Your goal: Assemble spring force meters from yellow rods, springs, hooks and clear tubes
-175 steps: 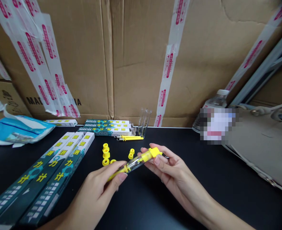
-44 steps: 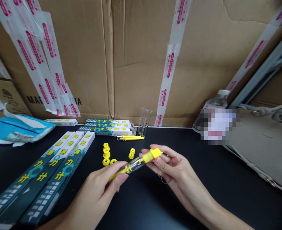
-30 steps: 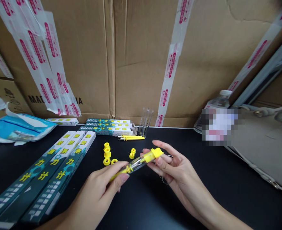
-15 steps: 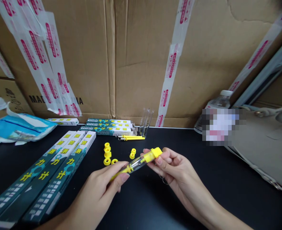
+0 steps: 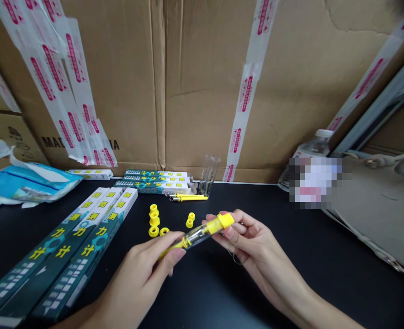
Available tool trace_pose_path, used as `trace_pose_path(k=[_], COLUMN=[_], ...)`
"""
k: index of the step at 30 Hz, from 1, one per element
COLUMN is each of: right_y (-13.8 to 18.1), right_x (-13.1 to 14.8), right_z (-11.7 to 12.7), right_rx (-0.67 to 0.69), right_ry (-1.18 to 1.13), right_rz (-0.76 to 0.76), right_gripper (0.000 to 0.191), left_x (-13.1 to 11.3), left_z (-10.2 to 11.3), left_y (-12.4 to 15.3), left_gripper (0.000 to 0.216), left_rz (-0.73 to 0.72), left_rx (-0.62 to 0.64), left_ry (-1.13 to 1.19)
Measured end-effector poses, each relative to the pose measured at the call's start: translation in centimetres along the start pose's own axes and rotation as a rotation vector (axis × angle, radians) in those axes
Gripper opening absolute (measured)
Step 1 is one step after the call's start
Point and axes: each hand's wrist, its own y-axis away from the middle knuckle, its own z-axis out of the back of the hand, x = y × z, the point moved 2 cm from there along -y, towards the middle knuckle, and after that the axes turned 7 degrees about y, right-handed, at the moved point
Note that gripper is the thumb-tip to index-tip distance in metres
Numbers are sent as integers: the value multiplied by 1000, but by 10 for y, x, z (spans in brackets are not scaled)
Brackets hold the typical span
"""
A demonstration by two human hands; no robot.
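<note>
Your left hand [image 5: 143, 269] has its grip closed, thumb & fingers on the yellow lower end of the clear tube [image 5: 197, 234]. Your right hand [image 5: 253, 246] pinches the yellow cap end, grip closed too. The tube is held above the black tabletop [image 5: 202, 297] right in front of you, tilted w/ the cap end up and to the right. Open room: bare tabletop in front and to the right of your hands, as far as the beige bag [image 5: 376, 210] at the right edge. The left side is tight: three green boxes [image 5: 68, 246] lie side by side, slanting down to the near edge. Just behind the tube sit loose yellow caps [image 5: 153, 221]. Further back, yellow rods [image 5: 188, 197], stacked boxes [image 5: 154, 179] and spare tubes [image 5: 209, 172] sit by the cardboard wall [image 5: 195, 91], which closes the far edge. Writing: yellow Chinese chars on the green boxes, "力计" legible. On the cardboard, black "MA" and a last "A"; the rest is behind tape strips [image 5: 68, 91] w/ red print too small to read. The water bottle [image 5: 313, 142] label is blurred.
</note>
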Motion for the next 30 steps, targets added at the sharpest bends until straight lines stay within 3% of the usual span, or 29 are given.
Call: trace_pose_path(k=[3, 8, 19, 30], right_y=[0, -2, -2, -1], right_x=[0, -1, 3, 3], right_z=[1, 3, 0, -1], right_rx=[21, 31, 25, 26], right_ry=[9, -10, 34, 38], right_rz=[-6, 12, 3, 6], right_gripper=[10, 30, 10, 11], left_x=[1, -1, 0, 2], left_z=[0, 1, 2, 1], left_y=[0, 2, 3, 3], left_gripper=[27, 28, 28, 28], left_rz=[-5, -3, -37, -24], left_rx=[-15, -31, -41, -28], left_ry=[1, 5, 0, -4])
